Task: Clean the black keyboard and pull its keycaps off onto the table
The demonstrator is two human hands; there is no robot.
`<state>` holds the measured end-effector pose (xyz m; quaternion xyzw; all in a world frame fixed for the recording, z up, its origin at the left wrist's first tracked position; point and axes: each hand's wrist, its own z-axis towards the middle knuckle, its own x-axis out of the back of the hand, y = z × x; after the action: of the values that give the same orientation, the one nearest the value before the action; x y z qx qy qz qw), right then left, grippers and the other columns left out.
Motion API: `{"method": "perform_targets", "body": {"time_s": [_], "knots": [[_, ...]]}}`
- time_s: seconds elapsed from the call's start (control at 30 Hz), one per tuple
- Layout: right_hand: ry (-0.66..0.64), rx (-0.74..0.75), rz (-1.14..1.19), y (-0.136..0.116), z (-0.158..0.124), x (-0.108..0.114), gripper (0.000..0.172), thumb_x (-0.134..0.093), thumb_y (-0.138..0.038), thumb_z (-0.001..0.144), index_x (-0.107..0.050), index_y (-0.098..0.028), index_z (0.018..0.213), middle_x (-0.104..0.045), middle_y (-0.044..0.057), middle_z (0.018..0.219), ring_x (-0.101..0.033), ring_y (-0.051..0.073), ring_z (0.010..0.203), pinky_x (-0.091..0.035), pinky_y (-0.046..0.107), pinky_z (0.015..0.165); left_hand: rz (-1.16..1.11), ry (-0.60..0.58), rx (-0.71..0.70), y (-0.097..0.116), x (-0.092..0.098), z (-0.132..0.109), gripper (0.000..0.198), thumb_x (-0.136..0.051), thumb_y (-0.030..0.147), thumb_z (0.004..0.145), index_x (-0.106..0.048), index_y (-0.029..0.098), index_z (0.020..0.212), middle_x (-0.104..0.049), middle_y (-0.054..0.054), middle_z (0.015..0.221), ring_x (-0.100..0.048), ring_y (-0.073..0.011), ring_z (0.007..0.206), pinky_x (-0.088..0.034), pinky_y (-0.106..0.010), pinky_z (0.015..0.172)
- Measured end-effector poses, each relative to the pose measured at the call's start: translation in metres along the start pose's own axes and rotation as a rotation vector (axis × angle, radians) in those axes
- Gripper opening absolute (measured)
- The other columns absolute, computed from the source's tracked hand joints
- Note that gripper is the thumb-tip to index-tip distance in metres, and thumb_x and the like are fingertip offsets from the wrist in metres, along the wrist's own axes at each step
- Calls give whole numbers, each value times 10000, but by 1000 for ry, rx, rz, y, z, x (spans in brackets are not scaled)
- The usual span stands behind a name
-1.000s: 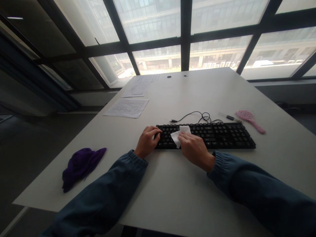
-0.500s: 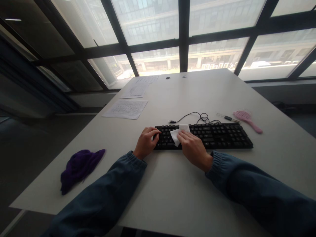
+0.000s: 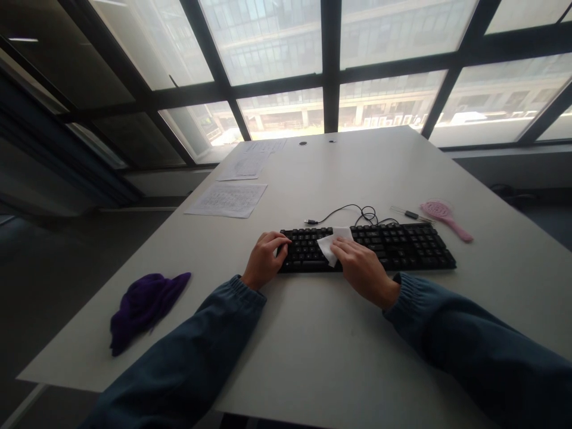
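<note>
A black computer keyboard [image 3: 388, 249] lies crosswise on the white table. My left hand [image 3: 267, 257] grips its left end, with the thumb in front and the fingers bent over the edge. In my right hand [image 3: 364, 268] is a white wipe [image 3: 329, 246], pressed against the keys left of the keyboard's middle. Part of the wipe sticks out beyond the fingertips, and some keys under it are hidden. The keyboard's thin black cable [image 3: 342, 208] lies loosely looped behind it, ending in a USB plug [image 3: 311, 221].
A purple knitted hat [image 3: 145, 307] lies at the left on the table [image 3: 286, 357]. Printed sheets [image 3: 227, 199] are at the back left. Beyond the keyboard's right end rest a pink hairbrush [image 3: 447, 219] and a thin tool with a dark handle [image 3: 412, 214]. Windows stand behind.
My right hand has slid a little to the right over the keys with the wipe. The left hand has stayed at the keyboard's left end.
</note>
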<state>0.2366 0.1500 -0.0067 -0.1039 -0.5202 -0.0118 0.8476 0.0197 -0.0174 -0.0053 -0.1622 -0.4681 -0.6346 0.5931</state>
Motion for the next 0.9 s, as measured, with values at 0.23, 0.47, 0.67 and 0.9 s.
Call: {"method": "perform_targets", "body": {"time_s": [0.23, 0.47, 0.67, 0.9], "knots": [[54, 41, 90, 5, -25, 12, 419, -398, 16, 929, -657, -121, 1230, -685, 130, 1295, -633, 219, 1231, -511, 360, 1062, -4, -5, 15, 1, 0, 0, 176, -544, 200, 933, -718, 210, 956, -698, -59, 1009, -611, -228, 1015, -508, -419, 943], [112, -161, -53, 52, -27, 15, 543, -372, 32, 882, -602, -102, 1355, -649, 159, 1354, -577, 257, 1317, -490, 437, 1098, -7, -3, 16, -3, -1, 0, 182, -544, 206, 933, -723, 209, 962, -699, -63, 1014, -611, -232, 1018, -508, -419, 940], [25, -142, -136, 38, -43, 25, 464, -418, 38, 874, -680, -103, 1230, -682, 159, 1302, -641, 257, 1233, -512, 408, 1064, -17, 0, 19, -3, -1, 0, 176, -547, 201, 930, -722, 210, 949, -699, -59, 1009, -609, -231, 1019, -504, -419, 947], [61, -95, -103, 28, -58, 32, 397, -424, -24, 933, -677, -108, 1227, -703, 142, 1270, -684, 242, 1155, -557, 371, 998, -15, -3, 21, -4, -2, 0, 175, -548, 200, 931, -723, 210, 947, -694, -60, 1007, -612, -229, 1011, -504, -414, 940]]}}
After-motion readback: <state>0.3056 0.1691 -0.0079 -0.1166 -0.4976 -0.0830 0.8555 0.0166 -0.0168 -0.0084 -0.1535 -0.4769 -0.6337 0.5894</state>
